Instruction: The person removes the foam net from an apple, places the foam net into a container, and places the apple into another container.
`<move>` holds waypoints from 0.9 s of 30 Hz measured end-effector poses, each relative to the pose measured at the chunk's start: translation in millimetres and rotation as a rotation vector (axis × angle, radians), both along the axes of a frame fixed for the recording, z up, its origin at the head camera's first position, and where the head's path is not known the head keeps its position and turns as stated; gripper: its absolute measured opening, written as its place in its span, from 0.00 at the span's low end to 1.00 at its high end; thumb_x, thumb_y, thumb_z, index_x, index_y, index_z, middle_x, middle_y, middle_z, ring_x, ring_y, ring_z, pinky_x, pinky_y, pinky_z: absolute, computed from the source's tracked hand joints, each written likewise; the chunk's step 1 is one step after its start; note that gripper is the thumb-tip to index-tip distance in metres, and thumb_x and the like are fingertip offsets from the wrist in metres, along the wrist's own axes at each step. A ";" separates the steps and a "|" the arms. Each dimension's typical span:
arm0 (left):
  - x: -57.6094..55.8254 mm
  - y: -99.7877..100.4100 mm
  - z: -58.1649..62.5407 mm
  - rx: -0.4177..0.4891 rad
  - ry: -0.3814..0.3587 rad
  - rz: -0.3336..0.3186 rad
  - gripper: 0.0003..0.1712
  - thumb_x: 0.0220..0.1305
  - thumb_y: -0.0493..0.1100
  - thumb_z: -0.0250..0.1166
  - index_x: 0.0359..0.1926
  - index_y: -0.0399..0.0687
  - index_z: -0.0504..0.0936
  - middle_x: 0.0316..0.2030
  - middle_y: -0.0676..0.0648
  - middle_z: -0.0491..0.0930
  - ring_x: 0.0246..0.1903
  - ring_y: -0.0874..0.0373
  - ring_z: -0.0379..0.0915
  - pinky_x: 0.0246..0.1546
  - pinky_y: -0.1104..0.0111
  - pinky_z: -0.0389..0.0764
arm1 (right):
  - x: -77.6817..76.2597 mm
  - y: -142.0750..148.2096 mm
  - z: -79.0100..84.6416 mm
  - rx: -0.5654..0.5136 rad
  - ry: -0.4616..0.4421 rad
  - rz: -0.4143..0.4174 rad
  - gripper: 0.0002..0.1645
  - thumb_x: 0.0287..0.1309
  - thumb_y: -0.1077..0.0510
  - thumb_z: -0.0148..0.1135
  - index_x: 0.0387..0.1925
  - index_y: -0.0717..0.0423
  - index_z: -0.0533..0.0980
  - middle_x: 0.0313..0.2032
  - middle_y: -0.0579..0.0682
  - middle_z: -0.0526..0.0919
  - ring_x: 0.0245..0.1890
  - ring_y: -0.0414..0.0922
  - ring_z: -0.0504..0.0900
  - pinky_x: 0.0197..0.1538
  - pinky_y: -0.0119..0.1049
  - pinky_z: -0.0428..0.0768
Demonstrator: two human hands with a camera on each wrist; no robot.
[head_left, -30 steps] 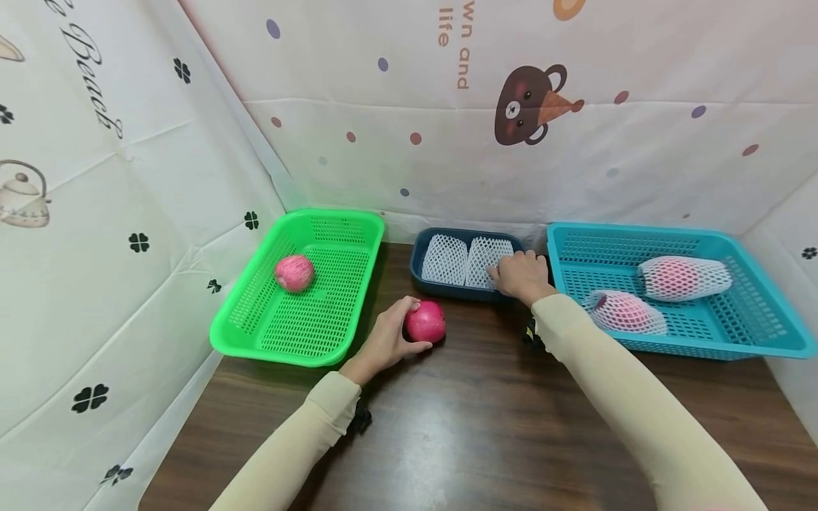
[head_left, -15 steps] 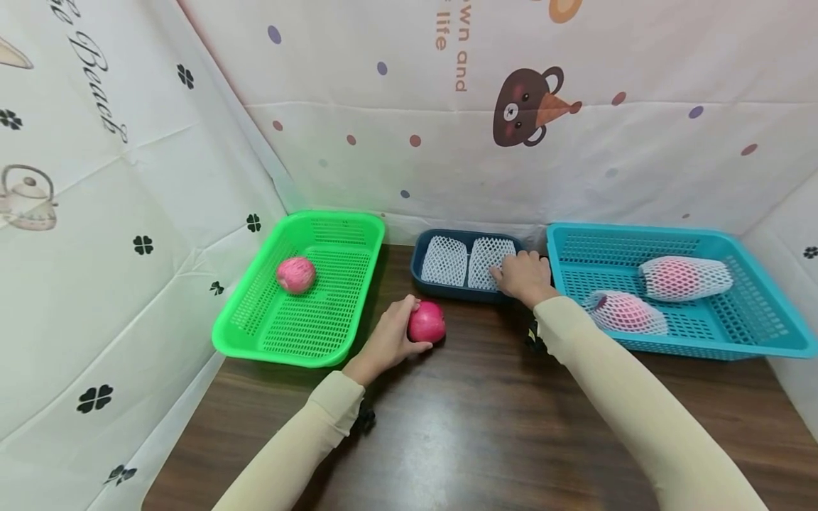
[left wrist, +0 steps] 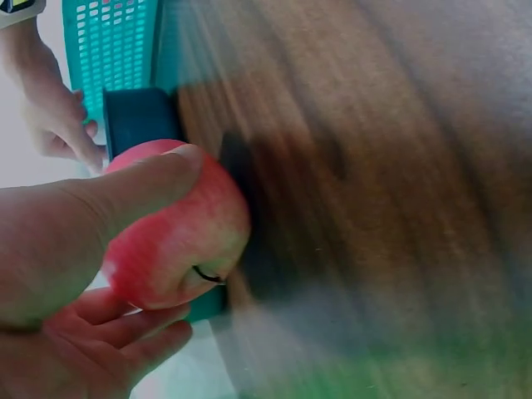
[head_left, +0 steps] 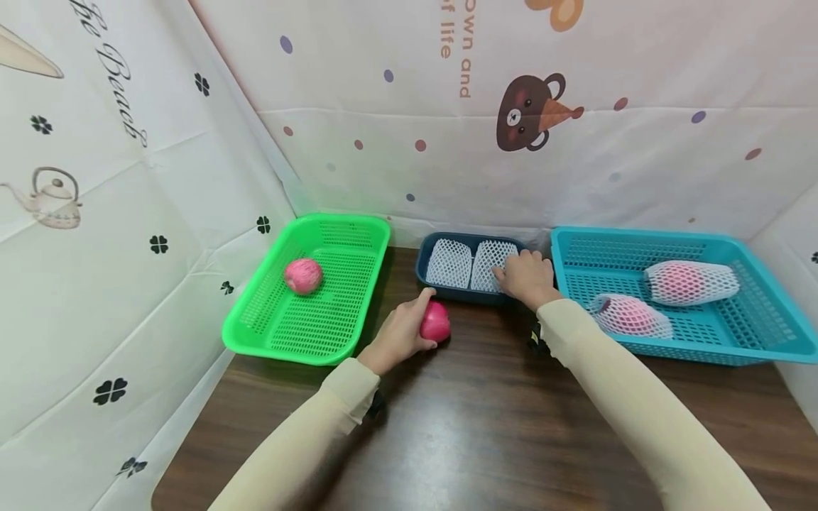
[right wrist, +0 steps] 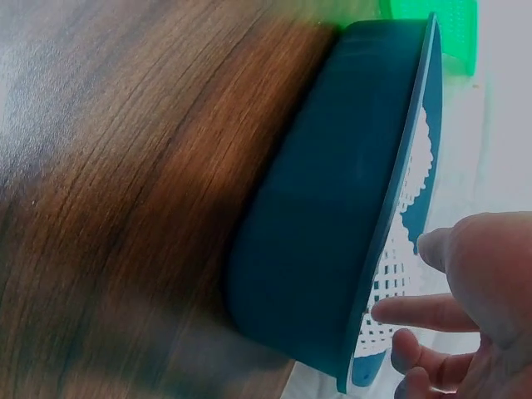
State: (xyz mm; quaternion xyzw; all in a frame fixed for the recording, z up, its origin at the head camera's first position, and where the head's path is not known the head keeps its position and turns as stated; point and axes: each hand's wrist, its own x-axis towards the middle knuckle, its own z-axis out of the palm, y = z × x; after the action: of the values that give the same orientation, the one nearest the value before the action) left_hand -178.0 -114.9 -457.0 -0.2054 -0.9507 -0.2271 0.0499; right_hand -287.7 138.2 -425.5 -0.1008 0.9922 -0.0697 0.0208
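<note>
My left hand (head_left: 399,333) grips a red apple (head_left: 436,323) in front of the small dark blue basket (head_left: 423,266). In the left wrist view the thumb lies across the apple (left wrist: 187,237), its stem showing, and the fingers are on its other side. Two white foam net sleeves (head_left: 450,264) lie side by side in the dark blue basket. My right hand (head_left: 527,275) reaches over that basket's right end, fingers at the right-hand foam net (right wrist: 386,291). The right wrist view shows its thumb and straight index finger apart over the net.
A green basket (head_left: 238,330) at the left holds one pink apple (head_left: 303,275). At the right stands a blue basket (head_left: 760,351) with two apples in foam nets (head_left: 633,316). A patterned cloth (head_left: 358,64) hangs behind the brown wooden table (head_left: 486,440).
The left hand has shifted slightly right with the apple and covers more of it. The right hand stays at the foam net. The head view has tilted a little.
</note>
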 end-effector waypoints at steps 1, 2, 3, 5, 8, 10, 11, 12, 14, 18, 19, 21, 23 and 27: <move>-1.1 1.6 1.9 -0.012 -0.015 -0.003 0.53 0.42 0.46 0.82 0.66 0.49 0.61 0.51 0.42 0.79 0.44 0.48 0.79 0.44 0.58 0.82 | 0.6 1.1 0.2 -0.003 0.005 0.000 0.31 0.71 0.43 0.50 0.14 0.54 0.73 0.32 0.59 0.75 0.37 0.59 0.70 0.42 0.56 0.70; -2.5 3.2 3.5 -0.030 -0.027 -0.005 0.54 0.42 0.46 0.82 0.68 0.50 0.61 0.53 0.42 0.79 0.45 0.48 0.79 0.46 0.57 0.82 | 1.0 2.1 0.4 -0.003 0.014 -0.002 0.30 0.70 0.43 0.50 0.14 0.54 0.73 0.32 0.59 0.75 0.37 0.59 0.70 0.42 0.56 0.70; -3.9 4.9 5.2 -0.055 -0.038 -0.004 0.54 0.43 0.47 0.82 0.69 0.51 0.62 0.55 0.42 0.78 0.46 0.47 0.79 0.46 0.57 0.81 | 1.7 3.1 0.5 -0.005 0.022 -0.001 0.30 0.70 0.44 0.51 0.14 0.54 0.73 0.33 0.60 0.75 0.37 0.59 0.70 0.42 0.57 0.70; -6.8 8.2 8.2 -0.105 -0.062 -0.002 0.52 0.43 0.47 0.81 0.68 0.50 0.65 0.55 0.41 0.77 0.46 0.46 0.78 0.47 0.57 0.81 | 3.6 4.2 0.6 -0.013 0.040 0.004 0.29 0.70 0.44 0.51 0.16 0.55 0.74 0.35 0.62 0.75 0.38 0.60 0.70 0.43 0.57 0.71; -11.2 12.6 12.1 -0.173 -0.100 0.000 0.47 0.43 0.48 0.81 0.65 0.48 0.69 0.52 0.41 0.77 0.46 0.46 0.77 0.46 0.57 0.81 | 6.7 5.4 0.3 -0.023 0.071 0.010 0.25 0.69 0.46 0.52 0.25 0.59 0.78 0.40 0.66 0.75 0.41 0.63 0.70 0.44 0.59 0.71; -13.6 15.2 14.8 -0.203 -0.122 0.001 0.45 0.43 0.48 0.81 0.62 0.48 0.70 0.49 0.42 0.76 0.44 0.47 0.77 0.44 0.59 0.81 | 8.6 5.7 0.3 -0.039 0.089 0.015 0.23 0.68 0.47 0.52 0.36 0.63 0.80 0.45 0.68 0.74 0.44 0.64 0.70 0.46 0.60 0.71; -14.7 16.3 16.2 -0.213 -0.132 0.001 0.45 0.42 0.48 0.82 0.61 0.47 0.70 0.48 0.42 0.76 0.43 0.48 0.77 0.43 0.59 0.82 | 9.4 5.7 0.3 -0.046 0.095 0.016 0.23 0.69 0.47 0.52 0.42 0.64 0.79 0.47 0.69 0.73 0.46 0.65 0.69 0.47 0.61 0.71; -15.7 17.4 17.5 -0.223 -0.141 0.001 0.44 0.42 0.48 0.82 0.60 0.47 0.70 0.47 0.42 0.76 0.42 0.48 0.77 0.42 0.59 0.82 | 10.1 5.7 0.5 -0.054 0.099 0.015 0.24 0.68 0.47 0.52 0.47 0.65 0.78 0.49 0.69 0.73 0.48 0.65 0.69 0.48 0.61 0.71; -17.0 19.1 20.1 -0.242 -0.159 0.001 0.44 0.41 0.48 0.82 0.58 0.48 0.68 0.45 0.42 0.76 0.42 0.49 0.76 0.41 0.61 0.82 | 11.7 4.7 0.7 -0.075 0.104 0.015 0.27 0.68 0.48 0.52 0.56 0.66 0.75 0.53 0.70 0.71 0.50 0.65 0.69 0.51 0.62 0.71; -18.6 20.6 23.5 -0.274 -0.191 -0.003 0.43 0.42 0.47 0.82 0.55 0.48 0.65 0.45 0.43 0.75 0.42 0.50 0.75 0.40 0.63 0.82 | 15.2 0.9 0.3 -0.128 0.104 0.016 0.31 0.67 0.49 0.55 0.62 0.67 0.70 0.59 0.70 0.68 0.56 0.65 0.68 0.56 0.61 0.72; -18.8 20.6 24.3 -0.280 -0.198 -0.004 0.43 0.42 0.47 0.81 0.55 0.48 0.65 0.45 0.43 0.75 0.43 0.50 0.75 0.40 0.63 0.82 | 15.9 -0.4 -0.3 -0.143 0.100 0.021 0.32 0.67 0.50 0.55 0.63 0.67 0.68 0.60 0.70 0.68 0.58 0.65 0.68 0.57 0.61 0.71; -19.3 19.8 25.7 -0.295 -0.205 -0.004 0.43 0.42 0.47 0.81 0.55 0.48 0.64 0.45 0.43 0.76 0.44 0.50 0.74 0.39 0.63 0.81 | 17.9 -2.4 -1.3 -0.168 0.093 0.041 0.33 0.67 0.51 0.55 0.65 0.67 0.66 0.63 0.69 0.66 0.61 0.65 0.67 0.60 0.61 0.69; -19.6 18.4 27.5 -0.304 -0.212 -0.003 0.43 0.42 0.47 0.81 0.54 0.48 0.64 0.44 0.43 0.76 0.44 0.49 0.74 0.40 0.62 0.81 | 20.0 -4.6 -2.4 -0.191 0.087 0.066 0.33 0.67 0.51 0.55 0.67 0.66 0.65 0.64 0.68 0.66 0.63 0.64 0.66 0.62 0.60 0.68; -19.9 15.3 29.4 -0.316 -0.236 0.002 0.43 0.41 0.47 0.82 0.53 0.48 0.64 0.44 0.43 0.77 0.44 0.49 0.74 0.40 0.62 0.81 | 24.7 -8.7 -4.7 -0.233 0.088 0.125 0.36 0.66 0.51 0.57 0.69 0.64 0.62 0.67 0.66 0.63 0.65 0.62 0.64 0.64 0.59 0.65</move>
State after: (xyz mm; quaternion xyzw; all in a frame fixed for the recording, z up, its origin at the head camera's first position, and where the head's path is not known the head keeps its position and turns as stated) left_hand -197.9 -99.6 -427.6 -0.1819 -0.9739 -0.0973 -0.0945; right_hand -262.9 129.5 -430.2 -0.1670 0.9692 -0.1783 -0.0304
